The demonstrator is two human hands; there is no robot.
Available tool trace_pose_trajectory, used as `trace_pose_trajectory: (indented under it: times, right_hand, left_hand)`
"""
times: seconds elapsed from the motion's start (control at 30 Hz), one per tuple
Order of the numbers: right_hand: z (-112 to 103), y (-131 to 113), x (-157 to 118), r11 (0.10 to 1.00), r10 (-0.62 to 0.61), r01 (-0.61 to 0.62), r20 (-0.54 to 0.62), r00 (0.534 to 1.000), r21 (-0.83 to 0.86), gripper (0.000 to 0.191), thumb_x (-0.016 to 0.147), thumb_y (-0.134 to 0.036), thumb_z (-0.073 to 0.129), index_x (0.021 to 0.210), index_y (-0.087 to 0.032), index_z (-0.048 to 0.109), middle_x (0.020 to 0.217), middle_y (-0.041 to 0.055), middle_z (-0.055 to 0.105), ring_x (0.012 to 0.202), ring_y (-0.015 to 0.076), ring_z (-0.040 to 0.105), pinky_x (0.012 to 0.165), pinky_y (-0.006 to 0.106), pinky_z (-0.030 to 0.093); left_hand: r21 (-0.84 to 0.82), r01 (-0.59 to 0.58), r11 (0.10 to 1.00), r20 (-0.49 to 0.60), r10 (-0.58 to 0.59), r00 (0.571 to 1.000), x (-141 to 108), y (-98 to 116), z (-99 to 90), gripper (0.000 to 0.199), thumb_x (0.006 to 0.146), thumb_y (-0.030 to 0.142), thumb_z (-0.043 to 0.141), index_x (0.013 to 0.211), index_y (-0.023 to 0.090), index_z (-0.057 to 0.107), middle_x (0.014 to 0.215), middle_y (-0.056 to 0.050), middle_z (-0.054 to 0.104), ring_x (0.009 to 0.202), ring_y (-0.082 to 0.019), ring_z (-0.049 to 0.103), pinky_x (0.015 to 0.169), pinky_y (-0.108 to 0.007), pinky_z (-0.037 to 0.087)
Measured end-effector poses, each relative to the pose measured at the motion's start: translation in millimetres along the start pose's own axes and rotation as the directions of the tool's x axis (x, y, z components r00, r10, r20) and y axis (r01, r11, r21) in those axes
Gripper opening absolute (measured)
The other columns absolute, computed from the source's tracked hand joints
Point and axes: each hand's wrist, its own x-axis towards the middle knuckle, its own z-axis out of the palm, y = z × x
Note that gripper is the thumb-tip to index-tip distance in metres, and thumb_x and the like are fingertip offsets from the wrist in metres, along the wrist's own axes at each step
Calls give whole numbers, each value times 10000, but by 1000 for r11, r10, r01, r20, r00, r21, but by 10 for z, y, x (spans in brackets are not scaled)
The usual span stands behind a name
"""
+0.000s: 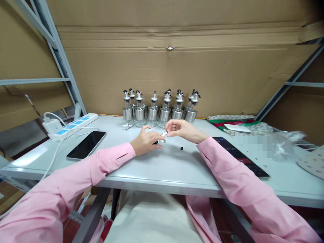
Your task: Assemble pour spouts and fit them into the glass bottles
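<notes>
Between my two hands, above the table, is a silver-white bottle pourer spout (163,134) with a black part low down by the fingers. My left hand (145,141) closes its fingers around the lower part, hiding some of it. The thumb and fingertips of my right hand (186,131) are pinched at the spout's upper end; whether they also hold a small dark piece I cannot tell. A small black cap (181,148) sits on the table below my right hand. Another pourer spout (127,126) lies on its side beyond my left hand.
Several glass-and-steel bottles (152,114) with pourers stand in rows along the cardboard wall (182,74). On the left are a phone (87,145) and a power strip (76,126) with a white cable. A tablet (240,157) lies under my right forearm, with plastic wrap (283,143) beyond.
</notes>
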Motion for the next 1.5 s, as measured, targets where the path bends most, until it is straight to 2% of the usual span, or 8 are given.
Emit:
trace_pose_trajectory:
  times: [0.13, 0.33, 0.6, 0.83, 0.93, 1.07, 1.23, 1.5]
  right_hand:
    - [-8, -3, -7, 999, 28, -29, 80, 996, 13, 417, 564, -245, 789, 955, -165, 666, 732, -18, 621, 663, 90, 546, 670, 256, 425]
    - [-17, -20, -37, 997, 52, -62, 183, 982, 45, 294, 571, -219, 786, 824, -154, 649, 752, -16, 630, 700, 95, 566, 686, 251, 413]
    - [-16, -25, -30, 997, 57, -67, 226, 972, 34, 302, 543, -192, 798, 773, -150, 608, 707, -41, 580, 653, 84, 532, 661, 251, 401]
    - [-31, -51, -37, 996, -36, 31, 65, 997, 88, 326, 588, -264, 787, 799, -173, 557, 750, -16, 596, 666, 98, 533, 653, 260, 409]
    - [-40, -75, -51, 999, -28, 28, -16, 999, 35, 317, 597, -294, 781, 786, -172, 557, 742, -8, 588, 657, 105, 524, 641, 269, 406]
    - [-49, -91, -53, 998, -11, 15, -62, 998, 53, 322, 583, -298, 786, 780, -173, 564, 715, -18, 578, 624, 97, 507, 635, 276, 403]
    - [-79, -79, -41, 990, -26, 43, -126, 992, 137, 309, 613, -319, 767, 810, -174, 579, 720, -12, 593, 649, 102, 538, 690, 290, 422]
    - [-84, -80, -26, 977, 0, 39, -181, 983, 210, 297, 658, -351, 729, 815, -198, 528, 674, -32, 559, 608, 108, 553, 669, 302, 445]
  left_hand:
    - [12, -25, 1000, 5, 25, 1000, -6, -13, 20, 280, 928, 404, 395, 1081, 205, 520, 997, -50, 694, 902, -139, 636, 928, -358, 261]
    - [54, -44, 998, 41, 42, 998, -36, -42, 68, 266, 929, 378, 409, 1128, 228, 502, 1030, -49, 685, 920, -127, 629, 932, -359, 273]
    - [63, -107, 992, 36, 104, 994, -53, -46, 69, 259, 926, 334, 431, 1168, 245, 457, 1058, -49, 667, 949, -130, 619, 947, -368, 276]
    - [-70, 82, 994, 73, -77, 994, 28, -65, -33, 766, 760, 569, 570, 1336, 175, 256, 1280, -179, 495, 1169, -272, 481, 914, -401, 362]
    - [-19, 137, 990, 182, -131, 974, 64, -52, -120, 623, 816, 432, 524, 1321, 147, 294, 1235, -160, 520, 1090, -274, 510, 872, -392, 366]
    - [29, 201, 979, 225, -203, 953, 77, -53, -175, 453, 776, 259, 480, 1206, 128, 419, 1161, -133, 555, 1028, -249, 514, 831, -358, 349]
    - [22, 134, 991, 368, -133, 920, 29, -137, -132, 274, 776, 80, 403, 985, 185, 546, 1019, -47, 619, 956, -187, 530, 801, -319, 291]
    - [-17, 82, 997, 379, -69, 923, 5, -213, -149, 180, 855, 167, 430, 959, 190, 575, 956, -32, 630, 898, -151, 548, 801, -298, 284]
